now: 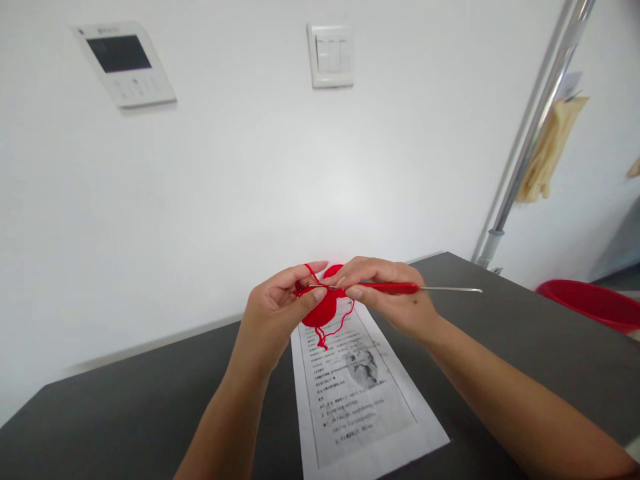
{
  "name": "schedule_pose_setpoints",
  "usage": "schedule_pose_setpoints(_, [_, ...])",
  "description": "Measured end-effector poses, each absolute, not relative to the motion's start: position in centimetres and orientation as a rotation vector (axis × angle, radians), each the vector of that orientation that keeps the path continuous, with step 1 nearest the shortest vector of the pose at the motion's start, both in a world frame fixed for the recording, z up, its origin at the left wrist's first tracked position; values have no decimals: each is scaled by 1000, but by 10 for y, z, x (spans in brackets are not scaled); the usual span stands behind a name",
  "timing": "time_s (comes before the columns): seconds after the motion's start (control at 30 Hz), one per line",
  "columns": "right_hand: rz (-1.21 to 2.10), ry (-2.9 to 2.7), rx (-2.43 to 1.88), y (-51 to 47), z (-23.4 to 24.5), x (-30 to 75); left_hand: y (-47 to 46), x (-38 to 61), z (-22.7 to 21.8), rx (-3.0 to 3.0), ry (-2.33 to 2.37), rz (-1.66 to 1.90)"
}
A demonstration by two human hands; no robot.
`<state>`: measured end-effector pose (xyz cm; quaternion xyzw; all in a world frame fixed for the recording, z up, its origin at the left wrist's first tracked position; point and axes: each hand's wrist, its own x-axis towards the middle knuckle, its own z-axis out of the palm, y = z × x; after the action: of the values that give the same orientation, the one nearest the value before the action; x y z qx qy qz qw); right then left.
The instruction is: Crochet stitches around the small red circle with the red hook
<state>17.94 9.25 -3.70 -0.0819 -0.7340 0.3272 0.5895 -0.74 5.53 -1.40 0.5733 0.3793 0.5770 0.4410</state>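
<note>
My left hand (280,310) is closed on a small red crochet piece (321,313), pinching its upper edge between thumb and fingers. A strand of red yarn (345,321) runs over the raised left index finger, and another loops below the piece beside a short tangled tail. My right hand (393,287) grips a crochet hook (395,288) with a red handle and metal ends. One end of the hook reaches to the top edge of the piece; the other points right. Behind the fingers, a round red shape (333,270) shows in part, likely yarn.
Under my hands a printed paper sheet (365,413) lies on the dark table (150,413). A white wall with a switch panel (333,57) and an intercom (125,63) stands behind. To the right are a metal pole (535,140), a hanging yellowish cloth (553,150) and a red basin (590,303).
</note>
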Motion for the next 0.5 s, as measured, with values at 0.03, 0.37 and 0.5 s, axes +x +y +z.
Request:
schedule_pose_setpoints(0.03, [754,-1713,-195,92,-37,179,55,-8,-14,1436,944,1440])
schedule_pose_setpoints(0.37, [630,-1845,-341,86,-41,176,53,-14,-9,1567,1047,1412])
schedule_pose_setpoints(0.5, [527,-1946,-408,84,-42,169,53,-13,-10,1656,1147,1415])
